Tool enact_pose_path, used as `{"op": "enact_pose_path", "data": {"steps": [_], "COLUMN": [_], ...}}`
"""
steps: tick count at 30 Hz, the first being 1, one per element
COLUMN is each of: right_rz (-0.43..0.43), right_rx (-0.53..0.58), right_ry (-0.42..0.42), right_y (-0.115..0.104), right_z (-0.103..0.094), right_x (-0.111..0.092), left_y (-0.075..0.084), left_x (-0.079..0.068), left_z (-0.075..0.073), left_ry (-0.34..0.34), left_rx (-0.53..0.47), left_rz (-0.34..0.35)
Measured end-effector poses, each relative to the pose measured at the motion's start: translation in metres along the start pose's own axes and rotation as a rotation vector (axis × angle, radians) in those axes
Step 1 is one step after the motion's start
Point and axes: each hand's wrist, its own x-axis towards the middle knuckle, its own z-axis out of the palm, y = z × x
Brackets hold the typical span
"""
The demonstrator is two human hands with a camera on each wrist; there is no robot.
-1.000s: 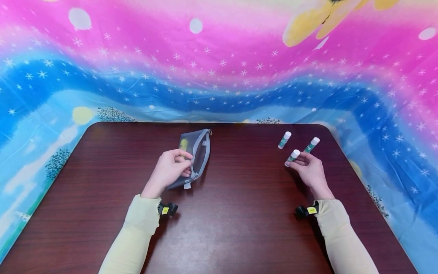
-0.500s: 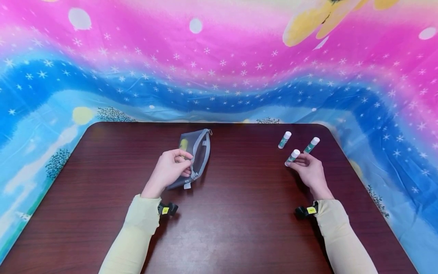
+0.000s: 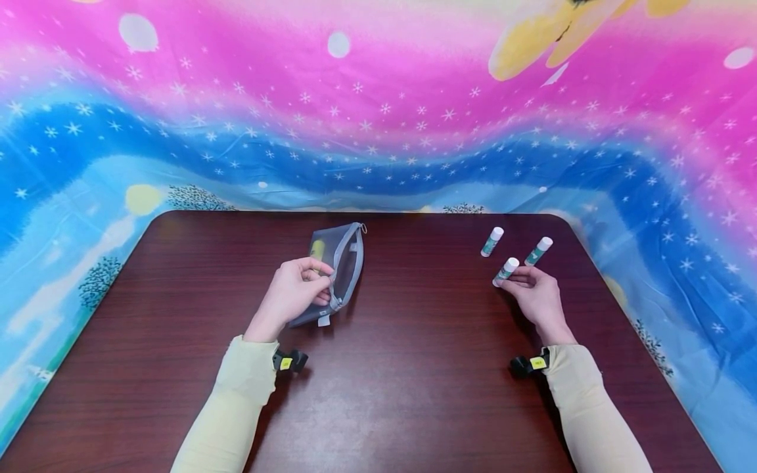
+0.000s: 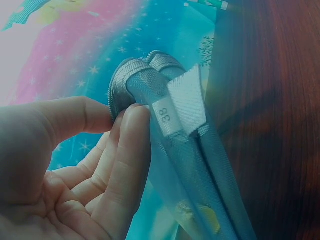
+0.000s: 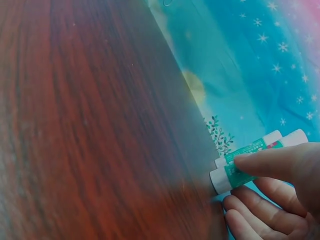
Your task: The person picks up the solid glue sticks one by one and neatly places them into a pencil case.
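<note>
step: loading sticks into pouch | left hand (image 3: 294, 291) grip pinches mesh pouch (image 3: 337, 266) rim on bench (image 3: 402, 368) | right hand (image 3: 535, 294) grip clamped on glue stick (image 3: 505, 270), two sticks just beyond | next, judged: carry stick to pouch mouth

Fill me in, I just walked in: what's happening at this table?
A person sits at a dark wooden table. Their left hand pinches the near end of a grey mesh zip pouch with something yellow inside. Their right hand holds one white-capped green tube; two more tubes lie just beyond it.
</note>
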Motion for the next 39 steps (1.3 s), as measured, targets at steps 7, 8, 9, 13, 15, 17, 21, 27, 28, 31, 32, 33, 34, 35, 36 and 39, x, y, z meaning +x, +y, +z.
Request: {"op": "enact_pose_path", "data": {"steps": [7,8,9,13,15,17,21,27,28,31,32,33,34,35,36,39], "right_rz": [0.009,0.009,0.009,0.000,-0.005,-0.010,-0.011,-0.009,-0.010,-0.011,-0.013,-0.016,-0.018,-0.020,-0.022,-0.024], "right_rx": [-0.015,-0.016,-0.015,-0.003,0.006,0.013,0.012,0.014,0.015,0.019,0.018,0.017,0.016,0.015,0.015,0.017], "right_ry": [0.007,0.007,0.008,0.016,0.024,0.030,0.036,0.027,0.026,0.029,0.032,0.035,0.037,0.040,0.042,0.044], "right_y": [0.001,0.001,0.001,0.001,0.000,0.000,-0.002,-0.006,-0.007,-0.009,-0.009,-0.010,-0.010,-0.011,-0.011,-0.012], "right_z": [-0.001,-0.001,-0.001,0.000,0.001,0.002,0.002,0.002,0.003,0.003,0.004,0.004,0.004,0.005,0.005,0.006], "right_x": [0.000,0.000,0.000,0.001,0.002,0.002,0.002,0.000,0.000,-0.001,-0.001,-0.001,-0.001,-0.002,-0.002,-0.002], "left_y": [0.000,0.000,0.000,-0.001,-0.001,-0.001,0.000,0.000,0.001,0.001,0.001,0.001,0.001,0.002,0.002,0.001], "left_x": [0.000,0.000,0.000,0.000,0.000,0.001,0.001,0.001,0.000,0.000,0.000,0.000,0.000,0.000,0.000,0.000], "left_z": [0.000,0.000,0.000,0.000,0.000,0.000,0.000,0.000,0.000,0.000,0.000,0.000,0.000,0.000,0.000,-0.001], "left_ry": [-0.001,-0.001,-0.001,-0.002,-0.003,-0.005,-0.005,-0.007,-0.007,-0.007,-0.007,-0.006,-0.006,-0.005,-0.005,-0.004], "left_rx": [0.003,0.004,0.005,0.001,-0.004,-0.008,-0.003,0.004,0.005,0.006,0.007,0.009,0.009,0.010,0.011,0.009], "left_rz": [-0.002,-0.003,-0.004,-0.005,-0.003,-0.003,-0.002,-0.005,-0.007,-0.012,-0.012,-0.012,-0.013,-0.012,-0.012,-0.012]}}
